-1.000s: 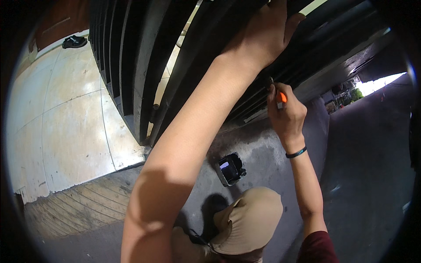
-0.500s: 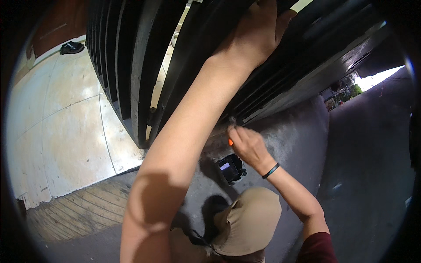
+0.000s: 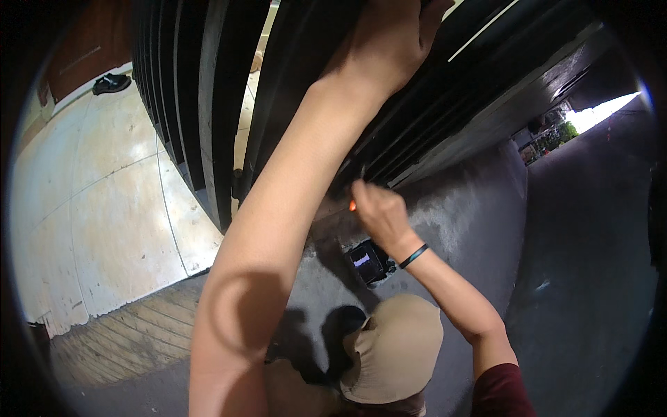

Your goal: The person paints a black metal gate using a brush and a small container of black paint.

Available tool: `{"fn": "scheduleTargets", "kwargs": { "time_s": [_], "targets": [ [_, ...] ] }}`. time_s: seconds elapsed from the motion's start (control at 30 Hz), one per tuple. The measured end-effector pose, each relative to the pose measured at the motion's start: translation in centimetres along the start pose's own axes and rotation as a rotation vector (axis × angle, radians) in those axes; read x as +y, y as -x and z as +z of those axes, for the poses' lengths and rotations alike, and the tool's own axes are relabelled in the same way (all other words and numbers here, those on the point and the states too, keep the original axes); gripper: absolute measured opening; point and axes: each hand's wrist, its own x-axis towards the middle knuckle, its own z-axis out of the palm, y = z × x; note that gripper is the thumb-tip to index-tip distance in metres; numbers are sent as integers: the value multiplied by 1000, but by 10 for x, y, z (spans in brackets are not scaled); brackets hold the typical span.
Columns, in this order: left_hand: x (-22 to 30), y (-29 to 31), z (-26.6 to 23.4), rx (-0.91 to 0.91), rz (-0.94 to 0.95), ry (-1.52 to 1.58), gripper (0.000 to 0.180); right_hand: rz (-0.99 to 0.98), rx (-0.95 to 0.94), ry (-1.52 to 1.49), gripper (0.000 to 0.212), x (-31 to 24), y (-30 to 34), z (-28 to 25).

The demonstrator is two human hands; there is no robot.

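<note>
My left arm reaches up across the view. My left hand (image 3: pixel 390 43) is on a bar of the black metal gate (image 3: pixel 306 66), its thumb to the right; the upper edge cuts off the fingertips, but the hand appears wrapped round the bar. Lower down, my right hand (image 3: pixel 382 214) is closed on a small paintbrush with an orange handle end (image 3: pixel 352 206). The brush's thin dark tip (image 3: pixel 363 171) points up at the lower part of the gate. Below that hand, a small black square container (image 3: pixel 366 263) with a pale reflection inside stands on the concrete.
Behind the gate at left lies a pale tiled floor (image 3: pixel 104 201) with a black sandal (image 3: pixel 111 84) by a brown door (image 3: pixel 87 42). A grooved ramp (image 3: pixel 132 333) slopes below it. My knee (image 3: pixel 396 347) is bent near the container. A dark paved lane (image 3: pixel 583 243) runs along the right.
My right hand has moved slightly up and left with the paintbrush, along the gate's lower part. The left hand sits a little higher and further left in view, still at the gate.
</note>
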Motion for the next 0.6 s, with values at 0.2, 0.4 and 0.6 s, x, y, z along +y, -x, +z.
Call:
{"fn": "scheduleTargets", "kwargs": {
  "time_s": [0.2,0.4,0.6],
  "targets": [
    [-1,4,0,-47,-21,2,53,-23,71,-33,23,0,11,15],
    [-3,3,10,-65,-62,127,56,-160,-142,-86,27,-6,11,30],
    [-4,5,10,-45,-43,118,55,-29,38,-258,27,39,-12,-6]
  ]
}}
